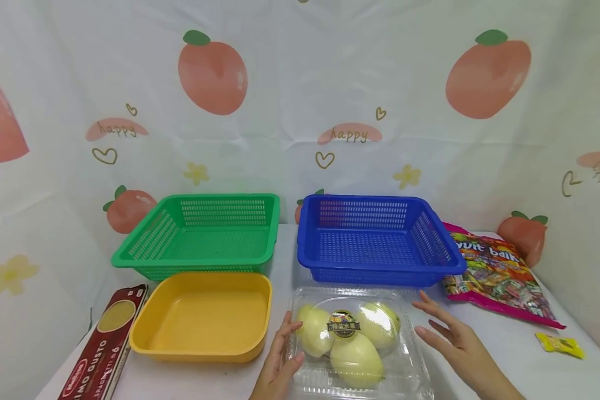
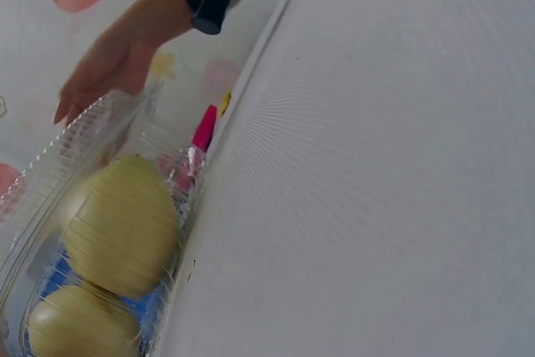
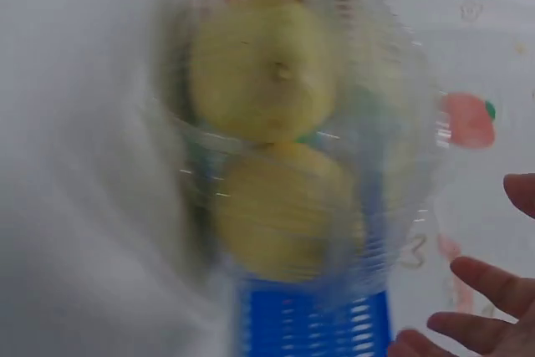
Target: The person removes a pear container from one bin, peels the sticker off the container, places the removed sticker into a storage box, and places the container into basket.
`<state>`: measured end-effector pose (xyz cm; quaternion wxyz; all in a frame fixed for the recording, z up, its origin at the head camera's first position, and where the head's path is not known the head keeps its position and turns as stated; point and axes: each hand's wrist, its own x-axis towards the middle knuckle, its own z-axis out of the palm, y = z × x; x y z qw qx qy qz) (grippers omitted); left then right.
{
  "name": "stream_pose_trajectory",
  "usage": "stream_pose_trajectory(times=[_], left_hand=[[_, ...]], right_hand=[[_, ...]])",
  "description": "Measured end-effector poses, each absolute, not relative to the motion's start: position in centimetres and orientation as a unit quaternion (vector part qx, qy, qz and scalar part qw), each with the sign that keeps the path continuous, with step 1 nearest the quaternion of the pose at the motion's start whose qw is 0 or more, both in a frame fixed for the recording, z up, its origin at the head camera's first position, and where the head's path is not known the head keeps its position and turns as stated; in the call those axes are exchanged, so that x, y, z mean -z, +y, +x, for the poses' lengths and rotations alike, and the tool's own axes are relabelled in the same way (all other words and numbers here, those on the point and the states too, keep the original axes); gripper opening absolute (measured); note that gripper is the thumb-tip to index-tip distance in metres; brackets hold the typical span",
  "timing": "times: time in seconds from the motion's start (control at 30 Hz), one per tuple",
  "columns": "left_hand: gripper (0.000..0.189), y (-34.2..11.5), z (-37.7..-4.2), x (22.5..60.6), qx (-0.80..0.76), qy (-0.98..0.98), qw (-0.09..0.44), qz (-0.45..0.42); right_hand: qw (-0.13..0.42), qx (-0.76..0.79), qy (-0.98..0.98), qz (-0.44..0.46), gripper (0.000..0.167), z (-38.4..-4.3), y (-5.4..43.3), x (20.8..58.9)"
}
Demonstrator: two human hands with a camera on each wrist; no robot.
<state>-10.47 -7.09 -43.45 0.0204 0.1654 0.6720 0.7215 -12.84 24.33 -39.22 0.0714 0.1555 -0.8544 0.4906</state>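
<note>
A clear plastic clamshell box (image 1: 406, 364) with a dark label on its lid lies on the white table. Inside are three pale yellow-green, pear-like fruits (image 1: 356, 358). My left hand (image 1: 278, 364) is at the box's left side, its fingers and thumb extended along the edge. On the other side, my right hand (image 1: 457, 347) is spread with nothing in it, fingertips just off the box's right edge. In the right wrist view, blurred fruits (image 3: 263, 73) show through the plastic beside the right hand's fingers (image 3: 493, 286).
Behind the box stands a blue basket (image 1: 380, 276); a green basket (image 1: 195, 262) is left of it. A yellow basin (image 1: 200, 319) and a red spaghetti pack (image 1: 105, 344) lie left. At right are a candy bag (image 1: 505, 278) and a small yellow packet (image 1: 560, 345).
</note>
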Motion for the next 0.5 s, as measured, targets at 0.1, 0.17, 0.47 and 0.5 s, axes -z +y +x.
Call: stream_pose_trajectory(times=[0.1, 0.17, 0.47, 0.5], left_hand=[[0.045, -7.2, -10.4, 43.6, -0.723, 0.671, 0.014, 0.165], [0.045, -7.2, -10.4, 43.6, -0.723, 0.671, 0.015, 0.165], [0.046, -7.2, -10.5, 43.4, -0.724, 0.672, 0.024, 0.158], [0.046, -7.1, -10.4, 43.4, -0.723, 0.672, 0.023, 0.156]], right_hand=[[0.008, -0.548, -0.819, 0.17, 0.032, -13.8, 24.0, 37.2], [-0.054, -0.589, -0.788, 0.17, 0.029, -14.4, 23.6, 36.1], [-0.187, -0.581, -0.771, 0.18, 0.04, -17.2, 19.9, 33.3], [-0.192, -0.571, -0.777, 0.181, 0.04, -17.4, 19.5, 33.2]])
